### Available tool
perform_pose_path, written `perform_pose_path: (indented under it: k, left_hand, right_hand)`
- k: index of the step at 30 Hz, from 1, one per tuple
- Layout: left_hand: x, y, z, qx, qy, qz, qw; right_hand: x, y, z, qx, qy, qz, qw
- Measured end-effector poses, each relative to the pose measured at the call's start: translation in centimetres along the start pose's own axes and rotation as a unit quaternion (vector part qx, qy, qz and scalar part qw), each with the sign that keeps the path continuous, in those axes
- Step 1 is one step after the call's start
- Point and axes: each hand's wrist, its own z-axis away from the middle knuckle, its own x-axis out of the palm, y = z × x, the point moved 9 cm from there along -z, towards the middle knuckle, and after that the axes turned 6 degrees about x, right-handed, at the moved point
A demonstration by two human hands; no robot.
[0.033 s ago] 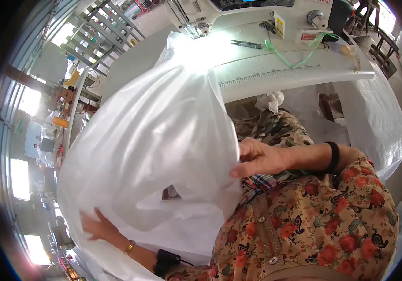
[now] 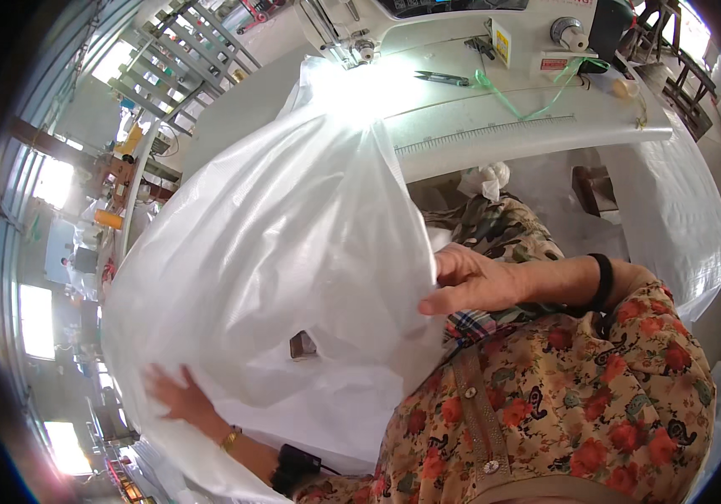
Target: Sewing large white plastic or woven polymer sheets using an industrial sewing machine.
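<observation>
The white sheet (image 2: 251,227) fills the centre-left, rising to the sewing machine (image 2: 449,38) at top centre. The right hand (image 2: 478,281) grips its edge near centre; the left hand (image 2: 182,399), lower left, spreads open. Uneven pull between these 2 could pucker it.

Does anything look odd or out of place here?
Perhaps: a small dark patch shows low in the white sheet. It looks odd amid all that white; I can't tell whether it's a hole or a gap between folds. The green strip lying crooked on the sewing table looks a bit untidy.
</observation>
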Motion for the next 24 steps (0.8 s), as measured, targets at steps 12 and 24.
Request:
perform_pose_path:
  k: [12, 24]
  left_hand:
    - [11.8, 21.9, 12.3, 0.188, -0.424, 0.288, 0.837]
    - [-13.9, 26.0, 10.7, 0.091, -0.149, 0.633, 0.754]
  right_hand:
    - [-11.3, 13.6, 8.5, 0.216, 0.263, 0.256, 0.905]
    - [-13.7, 9.2, 11.9, 0.375, 0.153, 0.595, 0.694]
